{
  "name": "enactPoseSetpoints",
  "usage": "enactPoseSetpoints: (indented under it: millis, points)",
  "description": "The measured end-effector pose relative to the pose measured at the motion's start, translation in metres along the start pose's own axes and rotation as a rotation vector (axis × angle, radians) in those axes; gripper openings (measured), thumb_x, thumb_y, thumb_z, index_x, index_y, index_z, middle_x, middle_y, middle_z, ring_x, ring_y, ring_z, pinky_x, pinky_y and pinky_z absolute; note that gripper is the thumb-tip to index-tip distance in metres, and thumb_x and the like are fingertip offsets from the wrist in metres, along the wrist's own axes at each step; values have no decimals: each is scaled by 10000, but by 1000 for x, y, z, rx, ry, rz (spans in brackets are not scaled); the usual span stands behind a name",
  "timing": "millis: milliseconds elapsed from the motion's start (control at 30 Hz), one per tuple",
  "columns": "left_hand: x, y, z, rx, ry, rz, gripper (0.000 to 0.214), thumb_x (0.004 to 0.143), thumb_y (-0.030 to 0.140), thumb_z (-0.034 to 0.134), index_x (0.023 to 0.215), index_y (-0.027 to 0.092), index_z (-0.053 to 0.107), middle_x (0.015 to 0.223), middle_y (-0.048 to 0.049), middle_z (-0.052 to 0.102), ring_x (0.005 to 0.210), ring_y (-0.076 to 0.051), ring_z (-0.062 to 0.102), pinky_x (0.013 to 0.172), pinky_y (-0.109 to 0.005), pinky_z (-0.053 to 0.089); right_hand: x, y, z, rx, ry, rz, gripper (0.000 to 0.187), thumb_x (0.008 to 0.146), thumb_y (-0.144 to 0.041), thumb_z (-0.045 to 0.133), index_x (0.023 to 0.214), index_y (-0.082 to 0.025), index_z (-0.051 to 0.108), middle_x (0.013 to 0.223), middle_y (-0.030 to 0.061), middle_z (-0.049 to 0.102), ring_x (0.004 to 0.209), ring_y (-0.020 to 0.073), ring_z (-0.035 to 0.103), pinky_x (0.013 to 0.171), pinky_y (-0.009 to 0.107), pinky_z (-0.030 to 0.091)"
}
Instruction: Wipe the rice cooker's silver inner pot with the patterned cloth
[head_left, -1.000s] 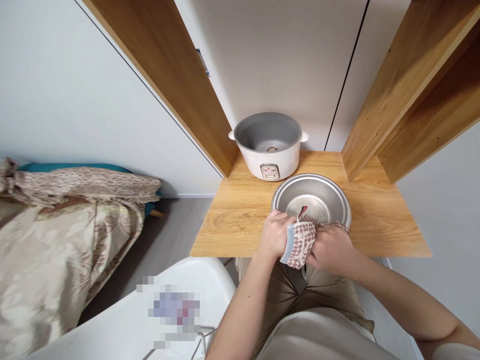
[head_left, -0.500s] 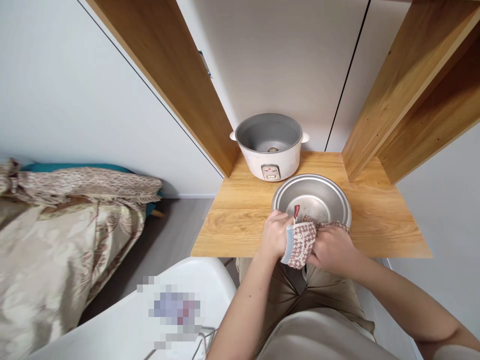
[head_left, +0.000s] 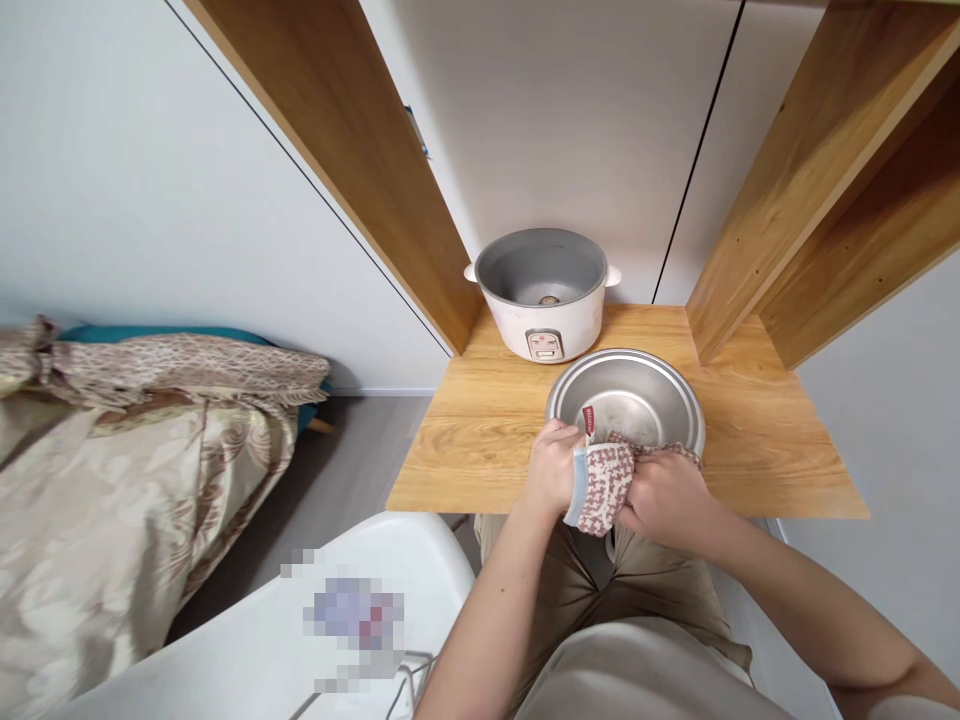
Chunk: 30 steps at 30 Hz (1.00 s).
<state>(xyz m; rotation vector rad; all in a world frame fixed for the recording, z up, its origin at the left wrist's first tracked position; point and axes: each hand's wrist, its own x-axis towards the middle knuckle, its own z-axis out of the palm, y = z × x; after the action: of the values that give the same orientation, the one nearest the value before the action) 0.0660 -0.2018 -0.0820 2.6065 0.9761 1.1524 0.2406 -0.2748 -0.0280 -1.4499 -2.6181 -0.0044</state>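
Both of my hands grip a brown-and-white patterned cloth with a pale blue edge and a small red tag. My left hand is closed on its blue-edged end. To the right, my right hand makes a fist around another part of it. The cloth is bunched over the near rim of a round silver metal pot, and part of it reaches inside. Behind the pot stands a white rice cooker base, lidless, its grey inside showing. My fingertips are partly hidden by the cloth.
Pot and cooker stand on a wooden shelf between upright wooden boards. At lower left is a white table with a blurred-out item and a wire rack. A bed with a patterned cover lies farther left.
The view has shifted very slightly. My hands keep nearly the same hold on the cloth, and its red tag has tilted a little to the left.
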Motion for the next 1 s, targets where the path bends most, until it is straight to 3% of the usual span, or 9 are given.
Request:
enactPoseSetpoints:
  millis: [100, 267, 333, 567, 633, 767, 833, 900, 1000]
  points:
    - [0, -1, 1, -7, 4, -13, 379, 918, 214, 340, 542, 203, 382, 483, 28, 422, 464, -114, 390, 572, -317, 339, 2, 0, -1, -2, -21, -1, 287, 833, -385, 581, 633, -190, 646, 635, 44, 684, 598, 172, 592, 598, 300, 321]
    - [0, 1, 0, 49, 21, 20, 388, 925, 296, 387, 551, 196, 421, 497, 23, 444, 494, -121, 415, 590, -317, 335, -3, 2, 11, -1, 264, -79, 336, 845, -347, 567, 549, -192, 597, 560, 30, 638, 564, 151, 563, 597, 303, 309]
    - [0, 2, -1, 55, 28, 26, 384, 929, 306, 383, 566, 196, 442, 504, 22, 461, 503, -124, 425, 598, -317, 335, -4, 2, 13, 0, 311, -92, 349, 845, -354, 566, 537, -191, 588, 544, 29, 624, 552, 147, 551, 594, 304, 305]
    - [3, 0, -1, 7, 40, 24, 415, 935, 212, 337, 521, 187, 358, 467, 43, 410, 442, -92, 372, 556, -290, 324, 0, 0, 4, 22, 25, 12, 276, 808, -395, 601, 631, -188, 643, 632, 43, 682, 594, 170, 588, 609, 303, 323]
    - [2, -1, -1, 20, 33, 25, 416, 936, 229, 345, 523, 188, 365, 469, 43, 408, 443, -92, 374, 558, -290, 326, 0, 1, 5, 16, 60, -11, 288, 821, -387, 593, 620, -186, 639, 625, 42, 680, 590, 166, 588, 606, 303, 320]
    - [1, 1, -1, 51, 34, 37, 391, 926, 292, 396, 549, 193, 415, 490, 31, 431, 479, -112, 403, 588, -309, 334, -3, 3, 12, 7, 290, -103, 323, 844, -338, 566, 558, -190, 595, 565, 30, 635, 567, 151, 566, 596, 306, 306]
    - [0, 1, -1, 46, 22, 32, 368, 920, 298, 402, 568, 195, 441, 499, 29, 446, 491, -120, 410, 597, -318, 332, -3, 3, 12, 11, 337, -120, 331, 853, -323, 551, 552, -191, 591, 552, 30, 624, 558, 145, 555, 593, 306, 303]
    - [0, 1, 0, 38, 28, 32, 357, 911, 278, 406, 565, 197, 442, 495, 30, 442, 485, -119, 398, 594, -320, 325, -3, 2, 9, 13, 282, -90, 306, 841, -329, 561, 573, -188, 605, 571, 35, 637, 563, 147, 558, 596, 303, 309]
    - [1, 0, 1, 7, 53, 32, 381, 908, 212, 387, 527, 193, 386, 477, 38, 414, 457, -104, 365, 573, -307, 314, 0, -1, 1, -2, 74, -17, 285, 818, -375, 586, 608, -187, 629, 609, 43, 666, 576, 162, 573, 595, 300, 318]
